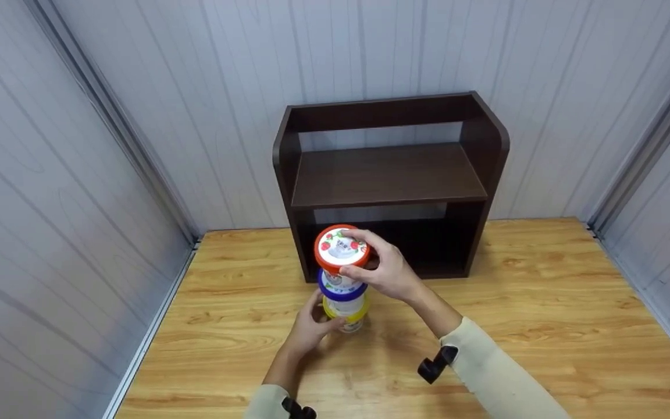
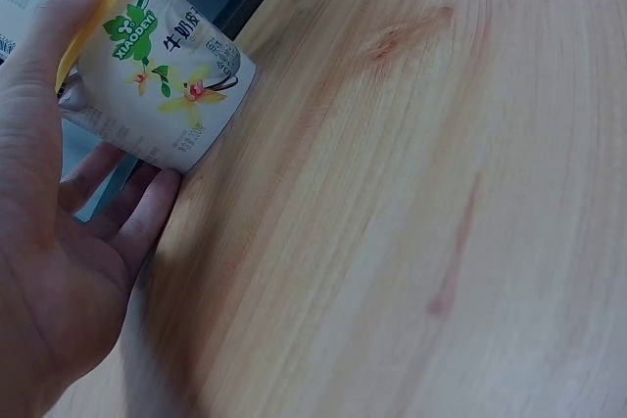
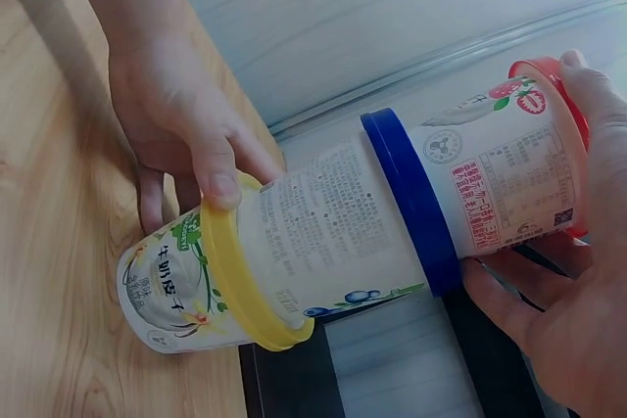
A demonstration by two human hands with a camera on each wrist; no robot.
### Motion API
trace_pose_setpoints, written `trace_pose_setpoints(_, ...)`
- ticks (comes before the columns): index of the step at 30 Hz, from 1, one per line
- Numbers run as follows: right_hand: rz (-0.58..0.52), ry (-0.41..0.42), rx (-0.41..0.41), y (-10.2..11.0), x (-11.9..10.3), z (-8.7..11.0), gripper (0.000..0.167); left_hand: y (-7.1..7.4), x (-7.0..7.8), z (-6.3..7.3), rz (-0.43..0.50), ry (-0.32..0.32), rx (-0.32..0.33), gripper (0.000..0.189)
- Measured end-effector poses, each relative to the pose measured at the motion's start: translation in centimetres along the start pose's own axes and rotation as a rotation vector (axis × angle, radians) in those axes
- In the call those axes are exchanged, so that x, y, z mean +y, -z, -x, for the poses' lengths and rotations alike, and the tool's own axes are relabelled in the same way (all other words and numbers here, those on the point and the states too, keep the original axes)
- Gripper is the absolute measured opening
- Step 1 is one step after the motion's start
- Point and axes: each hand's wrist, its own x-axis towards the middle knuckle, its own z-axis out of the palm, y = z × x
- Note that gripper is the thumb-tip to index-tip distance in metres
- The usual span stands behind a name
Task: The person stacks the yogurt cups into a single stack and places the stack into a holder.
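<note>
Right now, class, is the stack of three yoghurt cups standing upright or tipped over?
Upright. The stack rises straight from the table; the left hand grips the yellow-lidded bottom cup, the right hand the red-lidded top cup.

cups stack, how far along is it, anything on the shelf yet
Done: three cups are stacked on the table, yellow-lidded cup lowest, blue-lidded cup next, red-lidded cup on top. In hand: left hand grips the lowest cup, right hand holds the top one. Left: the brown shelf holds nothing.

Red-lid cup (image 1: 341, 248), blue-lid cup (image 1: 342, 287), yellow-lid cup (image 1: 346, 312), dk brown shelf (image 1: 390, 174)
</note>
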Motion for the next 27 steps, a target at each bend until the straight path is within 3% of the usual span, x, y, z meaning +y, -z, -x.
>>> trace_pose_setpoints(27, -0.017, -0.032, -0.036, 0.04, -0.41, 0.24, 0.082, -0.04, 0.32, 0.15, -0.004, -0.026, 0.014, 0.087)
